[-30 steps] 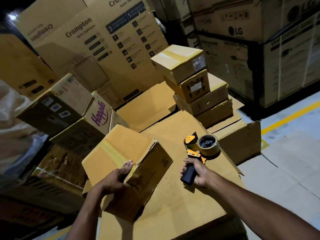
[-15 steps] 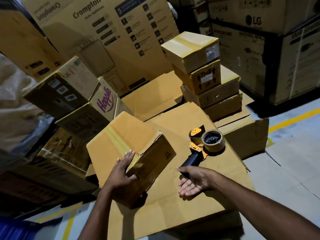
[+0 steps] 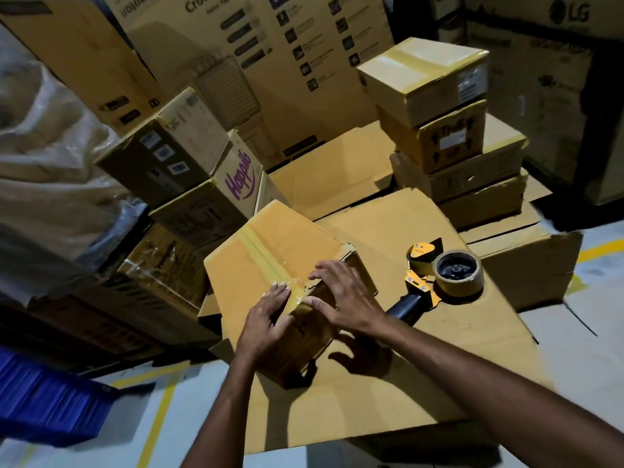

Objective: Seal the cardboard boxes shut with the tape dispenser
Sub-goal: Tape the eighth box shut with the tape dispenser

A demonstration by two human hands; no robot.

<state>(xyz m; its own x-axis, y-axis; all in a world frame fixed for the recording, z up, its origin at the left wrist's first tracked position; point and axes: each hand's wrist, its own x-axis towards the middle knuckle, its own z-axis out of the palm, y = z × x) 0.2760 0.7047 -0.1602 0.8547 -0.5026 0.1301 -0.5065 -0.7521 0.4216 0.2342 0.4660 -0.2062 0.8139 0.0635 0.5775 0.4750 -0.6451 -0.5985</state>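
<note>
Both hands pressed on the near corner of the small cardboard box (image 3: 290, 238), which sat tilted on a flat corrugated sheet (image 3: 354, 410). The left hand (image 3: 266, 315) lay flat, fingers straight and together, on the glossy tape strip (image 3: 261, 256) that ran along the top seam. The right hand (image 3: 344, 298), fingers spread, bore on the creased box edge just beside the left. The tape dispenser (image 3: 435, 278), with an orange frame, a black handle and a round brown roll, lay unheld on the sheet just right of the right hand.

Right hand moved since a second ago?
Yes. The right hand went left, off the black-handled yellow tape dispenser, onto the taped brown cardboard box.
</note>
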